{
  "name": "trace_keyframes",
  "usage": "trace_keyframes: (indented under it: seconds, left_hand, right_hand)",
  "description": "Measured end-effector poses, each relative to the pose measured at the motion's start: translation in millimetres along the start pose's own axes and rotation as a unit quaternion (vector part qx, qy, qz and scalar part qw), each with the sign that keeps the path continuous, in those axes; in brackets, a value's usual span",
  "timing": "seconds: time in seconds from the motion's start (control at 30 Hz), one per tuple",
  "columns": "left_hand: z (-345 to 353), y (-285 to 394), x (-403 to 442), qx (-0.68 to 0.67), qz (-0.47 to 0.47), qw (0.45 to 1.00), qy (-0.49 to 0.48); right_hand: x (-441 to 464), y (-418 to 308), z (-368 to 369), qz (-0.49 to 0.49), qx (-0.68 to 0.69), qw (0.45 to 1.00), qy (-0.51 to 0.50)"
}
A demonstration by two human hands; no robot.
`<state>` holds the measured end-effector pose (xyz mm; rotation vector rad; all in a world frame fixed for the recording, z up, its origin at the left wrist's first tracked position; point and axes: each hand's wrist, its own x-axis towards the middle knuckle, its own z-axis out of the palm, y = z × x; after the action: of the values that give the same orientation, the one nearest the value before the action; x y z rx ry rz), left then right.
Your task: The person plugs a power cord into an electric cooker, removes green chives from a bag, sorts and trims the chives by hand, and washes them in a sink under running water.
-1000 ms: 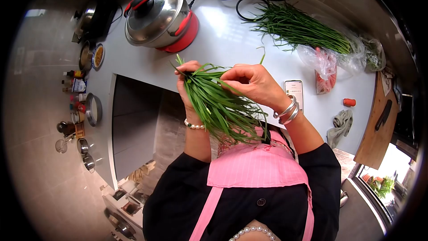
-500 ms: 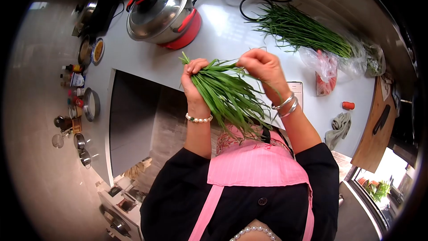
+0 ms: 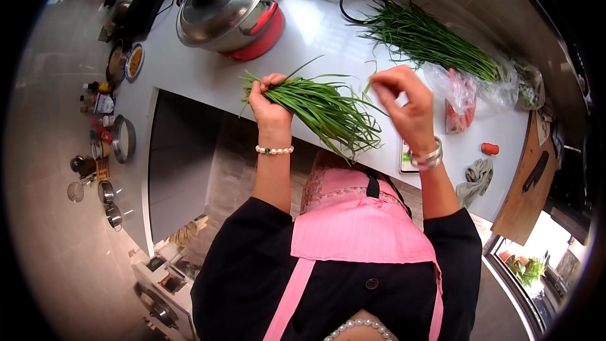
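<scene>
My left hand [image 3: 270, 104] is wrapped round a bunch of long green chives [image 3: 325, 110] above the front edge of the white counter. The blades fan out to the right, and one sticks up past my fingers. My right hand [image 3: 407, 98] is raised to the right of the bunch, thumb and fingertips pinched together. A thin blade shows at those fingertips, partly blurred. Farther back on the right, a larger pile of chives [image 3: 429, 38] lies partly in a clear plastic bag [image 3: 499, 85].
A lidded pot [image 3: 227, 12] with a red base stands at the back left, its cord running behind. Near my right wrist lie a phone [image 3: 409, 159], a red bag [image 3: 459, 113], a small red roll [image 3: 490, 149] and a grey cloth [image 3: 476, 180]. A knife [image 3: 536, 170] rests on a wooden board [image 3: 517, 215].
My right hand has moved right, away from the bunch, with a thin blade at its fingertips. My left hand has shifted slightly left and tilted the chives flatter.
</scene>
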<state>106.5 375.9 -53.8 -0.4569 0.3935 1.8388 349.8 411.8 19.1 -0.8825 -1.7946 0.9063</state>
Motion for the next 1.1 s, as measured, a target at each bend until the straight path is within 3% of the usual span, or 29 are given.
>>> trace_keyframes:
  seconds: [0.03, 0.1, 0.17, 0.67, 0.73, 0.87, 1.0, 1.1]
  left_hand:
    - [1.1, -2.6, -1.3, 0.005, -0.002, 1.0, -0.005]
    - [3.9, -9.1, -4.0, 0.015, -0.008, 1.0, -0.017]
    - [5.2, -12.8, -3.5, 0.022, -0.014, 1.0, -0.015]
    - [10.4, -24.7, -6.8, -0.036, -0.011, 0.999, 0.012]
    - [7.3, -23.7, -5.5, -0.055, -0.036, 0.998, -0.014]
    - [7.1, -26.6, 0.9, -0.045, -0.045, 0.997, 0.044]
    - [2.1, -32.2, 6.2, -0.057, -0.049, 0.993, 0.096]
    - [-8.5, -18.3, 14.9, -0.093, -0.042, 0.988, 0.12]
  right_hand:
    - [0.1, -19.0, 3.3, -0.025, 0.038, 0.998, -0.049]
    - [-1.4, -23.9, 17.5, -0.142, -0.084, 0.982, -0.093]
    - [-1.9, -17.3, 29.0, -0.18, -0.15, 0.968, -0.084]
    - [-1.9, -8.7, 42.1, -0.17, -0.244, 0.951, -0.086]
    - [-3.3, -8.2, 44.0, -0.159, -0.237, 0.954, -0.088]
    - [-6.8, -9.1, 44.1, -0.104, -0.163, 0.975, -0.104]
    - [-8.5, -2.7, 40.1, 0.019, -0.073, 0.987, -0.139]
    - [-10.7, -0.3, 26.9, 0.167, 0.069, 0.971, -0.16]
